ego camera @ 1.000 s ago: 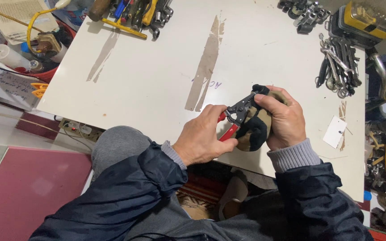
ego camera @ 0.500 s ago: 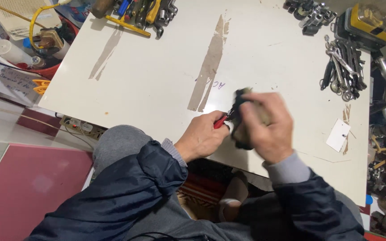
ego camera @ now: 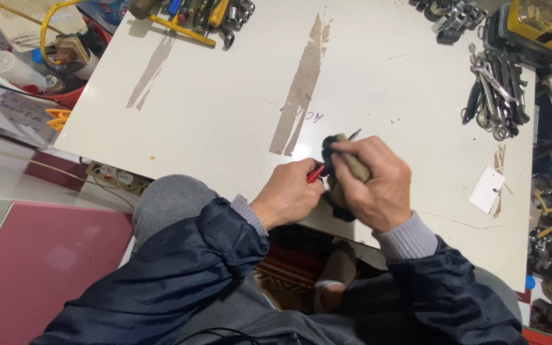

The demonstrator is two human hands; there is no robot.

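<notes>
The red-handled metal pliers (ego camera: 317, 172) stay gripped in your left hand (ego camera: 291, 195); your right hand (ego camera: 373, 185) has now closed the dark cloth (ego camera: 335, 167) over them.

White worktable (ego camera: 225, 115), pink floor (ego camera: 39, 255)

there is a single view, from a camera worn on the person's head. it looks steeply down, almost straight onto the white desk (ego camera: 225, 108), from close above. the person's own dark sleeves and lap fill the near edge of the frame, and the hands (ego camera: 340, 188) sit just below the middle. the far edge of the desk runs along the top, where hand tools (ego camera: 193, 16) lie. wrenches (ego camera: 496, 96) lie at the right, and floor shows at the left.
</notes>
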